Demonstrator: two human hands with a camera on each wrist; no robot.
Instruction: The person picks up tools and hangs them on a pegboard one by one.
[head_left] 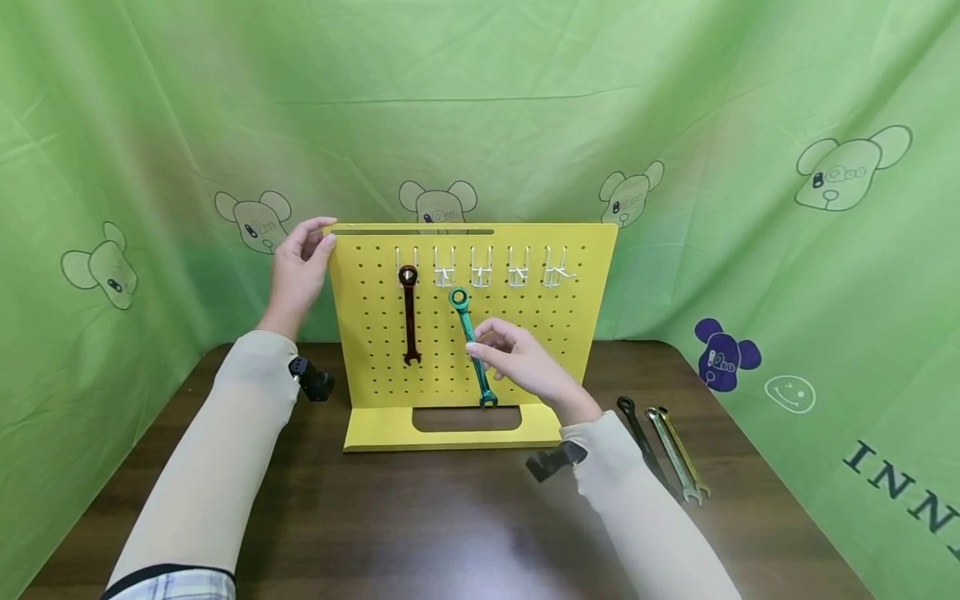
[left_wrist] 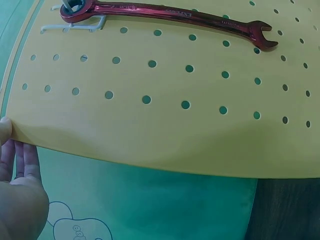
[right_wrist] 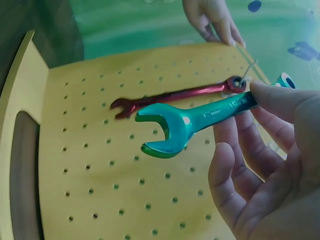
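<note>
A teal combination wrench (head_left: pixel 467 329) is pinched by its shaft between thumb and fingers of my right hand (head_left: pixel 521 362). Its ring end points up and its open end down, in front of the yellow pegboard (head_left: pixel 555 232). In the right wrist view the open jaw of the teal wrench (right_wrist: pixel 175 130) is close to the camera. My left hand (head_left: pixel 294 275) grips the pegboard's upper left corner, thumb in front and fingers behind, as the left wrist view shows. A dark red combination wrench (head_left: pixel 410 325) hangs by its ring from the leftmost hook.
Several white wire hooks (head_left: pixel 482 275) line the upper board, right of the red wrench. On the brown table (head_left: pixel 420 525), beside my right forearm, lie a black wrench (head_left: pixel 645 442), a silver wrench (head_left: pixel 672 454) and a gold wrench (head_left: pixel 686 454). Green cloth (head_left: pixel 480 100) surrounds the table.
</note>
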